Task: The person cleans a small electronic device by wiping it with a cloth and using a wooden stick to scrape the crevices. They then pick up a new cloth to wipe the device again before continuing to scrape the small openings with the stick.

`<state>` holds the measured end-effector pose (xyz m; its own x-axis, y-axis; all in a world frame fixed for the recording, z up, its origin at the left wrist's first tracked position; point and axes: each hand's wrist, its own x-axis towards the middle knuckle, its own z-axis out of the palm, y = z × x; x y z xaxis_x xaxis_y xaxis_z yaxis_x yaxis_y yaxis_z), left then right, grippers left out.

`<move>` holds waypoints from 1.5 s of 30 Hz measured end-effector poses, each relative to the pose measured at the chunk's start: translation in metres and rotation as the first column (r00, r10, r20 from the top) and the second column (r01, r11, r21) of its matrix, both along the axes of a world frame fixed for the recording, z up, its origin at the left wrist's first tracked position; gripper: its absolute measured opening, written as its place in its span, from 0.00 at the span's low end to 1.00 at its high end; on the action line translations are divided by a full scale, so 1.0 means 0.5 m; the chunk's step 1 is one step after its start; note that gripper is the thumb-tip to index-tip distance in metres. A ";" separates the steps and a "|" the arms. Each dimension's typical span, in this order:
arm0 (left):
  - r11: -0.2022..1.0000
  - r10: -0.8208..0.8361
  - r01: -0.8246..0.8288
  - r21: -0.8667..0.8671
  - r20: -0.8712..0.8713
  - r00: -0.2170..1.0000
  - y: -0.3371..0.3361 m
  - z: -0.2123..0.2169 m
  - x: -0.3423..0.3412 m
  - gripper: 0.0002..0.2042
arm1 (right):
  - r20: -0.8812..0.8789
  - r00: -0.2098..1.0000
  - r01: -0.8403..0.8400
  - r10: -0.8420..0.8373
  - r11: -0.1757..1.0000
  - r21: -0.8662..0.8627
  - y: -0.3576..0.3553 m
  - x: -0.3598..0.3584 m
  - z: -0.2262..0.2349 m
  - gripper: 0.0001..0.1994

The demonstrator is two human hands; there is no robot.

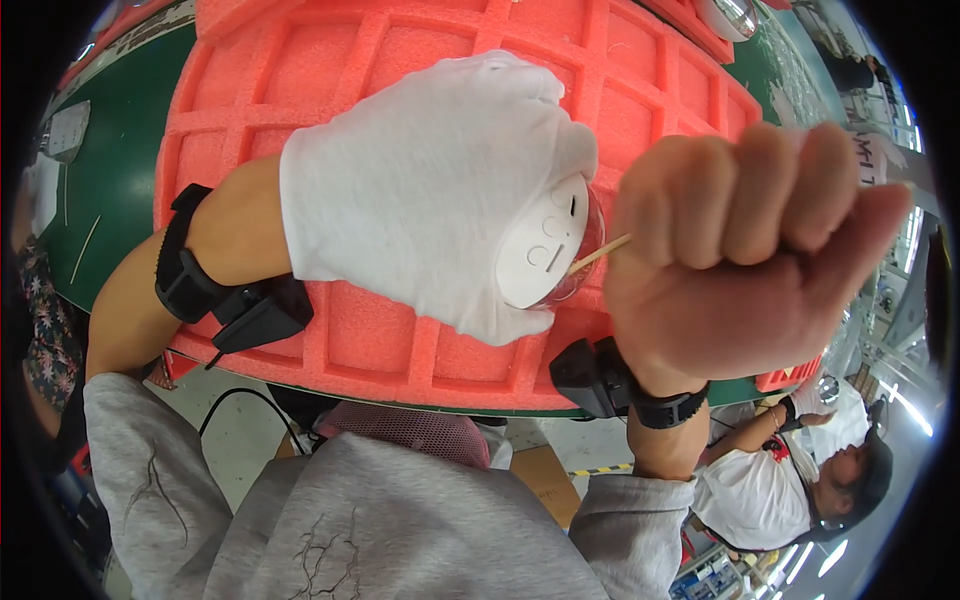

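My left hand [440, 190], in a white cloth glove, is closed around a round white device [535, 255] with slots and small curved marks on its flat face. A transparent, reddish-looking rim shows along the device's right side. My bare right hand [740, 250] is raised at the right in a fist, large and slightly blurred. From it sticks out a thin wooden stick [600, 252], whose tip meets the edge of the device's face. The rest of the stick is hidden in the fist.
Beneath my hands lies a red foam tray [370, 340] with square compartments, on a green table [120, 170]. A transparent dome-shaped part [735, 18] sits at the far right. Another person [770, 480] works at the lower right. Wooden sticks lie at left.
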<state>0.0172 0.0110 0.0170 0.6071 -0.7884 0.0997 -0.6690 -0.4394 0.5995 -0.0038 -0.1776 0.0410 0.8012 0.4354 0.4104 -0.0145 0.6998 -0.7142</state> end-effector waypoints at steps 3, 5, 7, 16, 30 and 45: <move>1.000 -0.016 0.015 0.003 0.048 0.999 0.001 0.004 -0.001 0.33 | 0.013 1.000 0.017 -0.018 0.998 0.063 0.000 -0.002 0.006 0.26; 1.000 -0.023 0.023 0.004 0.073 0.997 0.001 0.004 -0.001 0.33 | 0.007 1.000 -0.001 0.001 1.000 -0.008 0.001 -0.010 -0.003 0.26; 0.999 -0.029 0.030 -0.031 0.043 0.999 0.001 0.000 -0.001 0.31 | 0.004 1.000 -0.012 0.012 0.999 -0.044 0.002 -0.012 -0.004 0.26; 0.995 -0.024 0.029 -0.098 0.052 0.998 -0.002 0.005 0.001 0.27 | 0.063 0.996 0.071 -0.067 0.995 -0.070 0.012 -0.021 0.005 0.27; 0.994 0.007 0.015 -0.112 0.193 0.981 -0.013 -0.004 0.001 0.15 | 0.237 0.970 0.110 -0.059 0.971 -0.211 -0.009 -0.022 0.003 0.27; 0.999 -0.021 0.023 0.047 -0.040 0.999 -0.009 0.013 0.003 0.24 | 0.207 0.978 0.050 -0.035 0.996 -0.072 -0.011 -0.007 -0.018 0.27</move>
<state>0.0186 0.0065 0.0233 0.5925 -0.8047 0.0385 -0.6551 -0.4534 0.6044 -0.0073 -0.1829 0.0320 0.7216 0.4392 0.5351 0.1668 0.6398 -0.7502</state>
